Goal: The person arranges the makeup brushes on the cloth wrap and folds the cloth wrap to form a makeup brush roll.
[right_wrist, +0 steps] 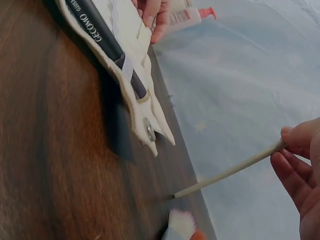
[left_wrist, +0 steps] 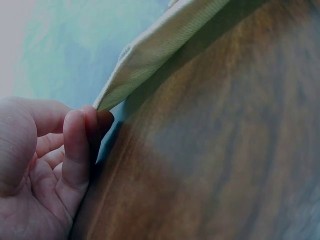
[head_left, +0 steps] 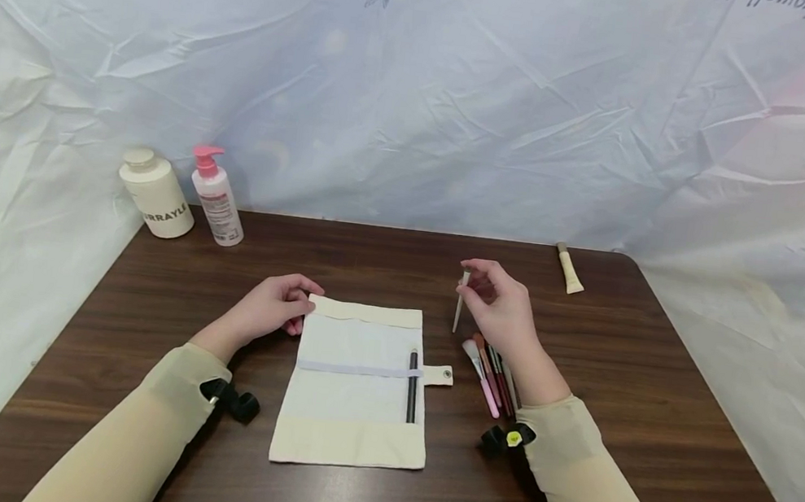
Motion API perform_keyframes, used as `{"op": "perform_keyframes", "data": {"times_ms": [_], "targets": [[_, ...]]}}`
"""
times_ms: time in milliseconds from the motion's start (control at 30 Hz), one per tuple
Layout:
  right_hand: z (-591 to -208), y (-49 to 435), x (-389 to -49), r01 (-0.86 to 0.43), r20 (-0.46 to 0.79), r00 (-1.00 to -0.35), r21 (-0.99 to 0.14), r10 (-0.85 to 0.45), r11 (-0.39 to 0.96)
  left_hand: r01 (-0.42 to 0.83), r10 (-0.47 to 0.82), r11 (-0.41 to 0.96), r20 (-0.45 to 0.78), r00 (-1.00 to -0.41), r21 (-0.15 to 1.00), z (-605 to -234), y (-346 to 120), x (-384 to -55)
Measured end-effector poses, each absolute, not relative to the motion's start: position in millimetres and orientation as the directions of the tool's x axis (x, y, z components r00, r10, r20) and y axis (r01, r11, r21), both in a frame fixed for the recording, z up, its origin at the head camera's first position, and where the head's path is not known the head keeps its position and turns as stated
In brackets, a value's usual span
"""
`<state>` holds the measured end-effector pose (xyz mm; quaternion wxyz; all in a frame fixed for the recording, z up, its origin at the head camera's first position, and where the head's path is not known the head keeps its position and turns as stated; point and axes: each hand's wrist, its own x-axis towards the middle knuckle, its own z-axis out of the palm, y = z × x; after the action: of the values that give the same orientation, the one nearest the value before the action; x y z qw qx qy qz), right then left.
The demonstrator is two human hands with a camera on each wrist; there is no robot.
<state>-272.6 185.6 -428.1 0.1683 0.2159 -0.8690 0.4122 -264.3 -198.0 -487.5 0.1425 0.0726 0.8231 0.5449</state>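
An open cream cloth brush roll (head_left: 348, 446) lies flat on the table. My left hand (head_left: 271, 307) pinches its upper left corner between thumb and fingers, clearly seen in the left wrist view at the cloth edge (left_wrist: 150, 60). A black-handled makeup brush (head_left: 411, 391) sits under the roll's elastic band on the right side. To the right of the roll, my right hand (head_left: 503, 307) holds a thin pale makeup brush (right_wrist: 230, 171) by one end, tilted in the right wrist view, with a small dark tip at the other end. Several makeup brushes (head_left: 488, 379) lie below that hand, partly hidden by the wrist.
A cream bottle (head_left: 158, 197) and a pink-topped pump bottle (head_left: 218, 203) stand at the back left of the dark wooden table (head_left: 342, 261). A small cream tube (head_left: 570, 270) lies at the back right. White sheeting (head_left: 418, 105) hangs behind the table.
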Motion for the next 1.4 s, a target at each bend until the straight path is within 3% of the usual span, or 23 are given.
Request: {"op": "perform_keyframes", "data": {"times_ms": [200,333,533,733,1000,1400], "targets": [[-428.9,186.7,-273.1,-0.510,0.463,-0.854,-0.653,-0.237,0.560,-0.039,0.272,0.404,-0.161,-0.949,0.914,-487.7,-197.5,-264.1],[-426.0,182.7,-271.3,-0.488,0.450,-0.870,-0.731,-0.200,0.477,-0.033,0.274,0.402,-0.154,-0.949,0.915,-487.3,-197.1,-265.4],[-431.5,169.6,-270.9,-0.298,0.235,-0.942,-0.914,-0.241,0.274,-0.035,0.274,0.404,-0.158,-0.949,0.914,-486.6,-197.7,-264.7],[-445.4,158.6,-271.9,-0.187,0.132,-0.957,-0.961,-0.259,0.201,-0.030,0.277,0.402,-0.153,-0.949,0.915,-486.5,-197.9,-264.0],[-457.8,147.8,-270.6,-0.114,0.049,-0.958,-0.969,-0.283,0.220,-0.036,0.275,0.401,-0.158,-0.948,0.915,-485.8,-197.6,-263.4],[-463.0,140.6,-267.3,-0.117,0.002,-0.933,-0.947,-0.360,0.298,-0.033,0.272,0.403,-0.154,-0.950,0.915,-485.1,-196.8,-262.7]]}}
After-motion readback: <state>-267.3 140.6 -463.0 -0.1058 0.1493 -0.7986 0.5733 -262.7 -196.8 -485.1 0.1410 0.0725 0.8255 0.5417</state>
